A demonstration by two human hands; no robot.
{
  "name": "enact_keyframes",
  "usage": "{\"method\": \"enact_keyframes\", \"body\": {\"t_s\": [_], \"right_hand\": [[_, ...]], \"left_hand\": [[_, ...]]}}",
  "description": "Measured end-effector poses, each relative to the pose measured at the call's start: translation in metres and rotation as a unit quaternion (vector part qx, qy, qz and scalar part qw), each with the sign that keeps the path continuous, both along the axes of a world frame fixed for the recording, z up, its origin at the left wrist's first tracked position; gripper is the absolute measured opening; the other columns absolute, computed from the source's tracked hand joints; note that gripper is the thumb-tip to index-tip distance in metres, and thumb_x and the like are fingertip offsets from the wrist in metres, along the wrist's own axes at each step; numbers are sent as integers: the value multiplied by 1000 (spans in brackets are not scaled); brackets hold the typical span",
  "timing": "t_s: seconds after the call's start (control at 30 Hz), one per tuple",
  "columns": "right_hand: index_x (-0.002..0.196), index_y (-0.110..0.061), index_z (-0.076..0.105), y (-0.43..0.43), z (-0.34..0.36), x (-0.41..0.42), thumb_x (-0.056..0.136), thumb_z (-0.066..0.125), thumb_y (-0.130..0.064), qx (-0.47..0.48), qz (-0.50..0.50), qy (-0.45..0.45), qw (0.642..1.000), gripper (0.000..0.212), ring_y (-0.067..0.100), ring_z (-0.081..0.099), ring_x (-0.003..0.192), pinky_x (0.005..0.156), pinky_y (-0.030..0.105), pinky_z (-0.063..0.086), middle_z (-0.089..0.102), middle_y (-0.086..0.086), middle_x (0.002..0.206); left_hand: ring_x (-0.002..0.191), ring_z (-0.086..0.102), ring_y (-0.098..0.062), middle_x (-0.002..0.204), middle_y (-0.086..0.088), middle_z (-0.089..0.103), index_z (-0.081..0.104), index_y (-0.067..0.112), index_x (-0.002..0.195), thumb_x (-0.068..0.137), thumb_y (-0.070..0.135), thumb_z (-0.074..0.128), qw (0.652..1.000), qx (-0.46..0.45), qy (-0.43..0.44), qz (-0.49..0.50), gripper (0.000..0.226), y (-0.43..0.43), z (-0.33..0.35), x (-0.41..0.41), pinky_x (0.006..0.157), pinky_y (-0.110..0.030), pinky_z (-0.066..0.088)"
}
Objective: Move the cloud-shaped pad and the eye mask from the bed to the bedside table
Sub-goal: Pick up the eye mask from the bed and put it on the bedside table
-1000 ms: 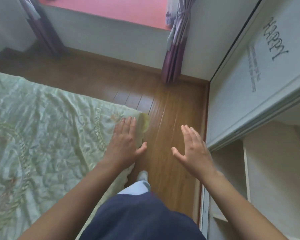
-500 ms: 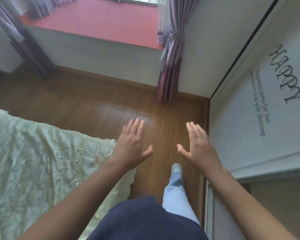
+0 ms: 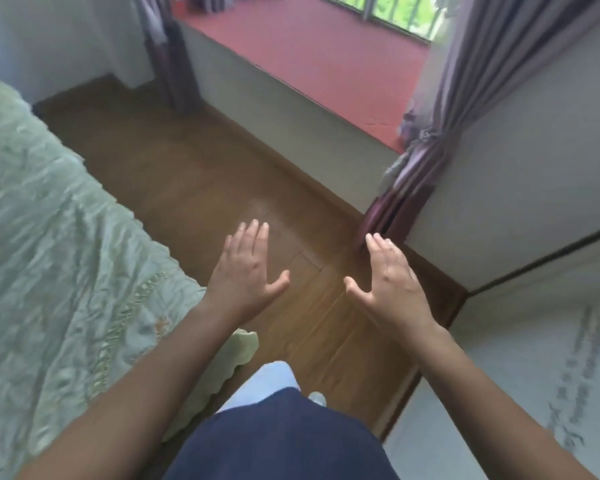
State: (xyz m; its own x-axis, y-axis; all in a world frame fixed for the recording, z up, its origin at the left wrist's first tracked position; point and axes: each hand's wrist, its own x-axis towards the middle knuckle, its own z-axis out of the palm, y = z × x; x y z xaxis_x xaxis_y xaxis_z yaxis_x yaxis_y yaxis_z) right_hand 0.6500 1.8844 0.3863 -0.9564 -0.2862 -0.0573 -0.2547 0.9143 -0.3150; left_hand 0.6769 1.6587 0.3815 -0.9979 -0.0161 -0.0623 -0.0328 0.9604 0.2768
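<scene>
Your left hand (image 3: 248, 271) and right hand (image 3: 390, 282) hover spread and empty over the wooden floor (image 3: 194, 188), beside the bed (image 3: 49, 254). You cannot see pad or mask here.

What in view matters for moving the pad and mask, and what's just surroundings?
Job: bed; left hand and right hand, both open and empty. Pad, mask and bedside table are not in view.

Surroundings: wood floor, curtain, red sill, wardrobe door.
</scene>
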Motion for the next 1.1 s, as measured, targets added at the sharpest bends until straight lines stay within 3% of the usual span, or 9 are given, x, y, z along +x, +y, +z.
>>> {"method": "enact_keyframes", "body": {"t_s": [0.1,0.23,0.4,0.5,0.63,0.7,0.8,0.93,1.1], "right_hand": [[147,-9,23,-8,-6,-43,84,41,-54,6,48,4,999,79,24,21,144,116,34,16,28,11,154],[146,-9,24,-28,-15,-104,83,43,-53,-3,103,5,995,79,24,20,144,116,34,15,29,11,154],[147,-9,23,-65,-23,-189,74,24,-62,-5,166,20,986,90,23,18,145,116,31,11,28,9,154],[147,-9,23,-89,-20,-243,74,22,-62,-2,186,31,982,90,22,18,145,115,28,8,28,9,154],[146,-9,24,-123,-11,-308,74,24,-62,2,210,34,977,90,22,19,145,114,27,7,29,9,154],[146,-9,25,-141,-9,-337,75,27,-61,-1,224,34,974,88,22,19,145,115,28,9,29,10,154],[146,-9,25,-169,-8,-376,75,27,-61,-4,243,33,969,88,23,20,144,116,32,15,30,10,153],[145,-8,27,-214,-12,-433,78,36,-56,4,279,30,960,84,24,23,143,116,35,19,33,11,152],[147,-11,21,-289,-18,-513,81,42,-53,2,328,22,945,81,22,17,145,116,33,16,25,7,156]], "left_hand": [[146,5,-26,157,-13,13,10,7,148,82,57,32,998,-8,-11,59,86,-4,-2,-23,118,-39,4],[146,7,-27,157,-13,13,10,8,148,71,62,18,992,-12,-8,124,95,-14,-8,-62,117,-42,2],[146,4,-27,158,-13,10,9,7,148,76,55,33,984,8,2,178,89,-35,-18,-125,118,-40,0],[146,3,-27,158,-13,9,8,8,148,82,56,38,980,6,1,201,87,-55,-20,-168,118,-39,-1],[147,2,-25,158,-11,7,4,9,148,64,64,10,975,1,1,220,101,-82,-15,-222,117,-37,-3],[147,1,-25,159,-10,6,3,9,148,62,64,7,974,2,0,228,102,-96,-14,-245,117,-37,-4],[147,1,-25,159,-10,6,5,9,148,68,63,13,967,6,8,254,97,-118,-14,-274,117,-37,-4],[147,-4,-24,159,-9,1,2,9,148,86,52,38,958,20,7,285,84,-154,-15,-313,117,-35,-6],[146,-6,-22,159,-8,-1,1,8,148,89,47,42,942,22,18,336,82,-212,-16,-376,118,-34,-3]]}}
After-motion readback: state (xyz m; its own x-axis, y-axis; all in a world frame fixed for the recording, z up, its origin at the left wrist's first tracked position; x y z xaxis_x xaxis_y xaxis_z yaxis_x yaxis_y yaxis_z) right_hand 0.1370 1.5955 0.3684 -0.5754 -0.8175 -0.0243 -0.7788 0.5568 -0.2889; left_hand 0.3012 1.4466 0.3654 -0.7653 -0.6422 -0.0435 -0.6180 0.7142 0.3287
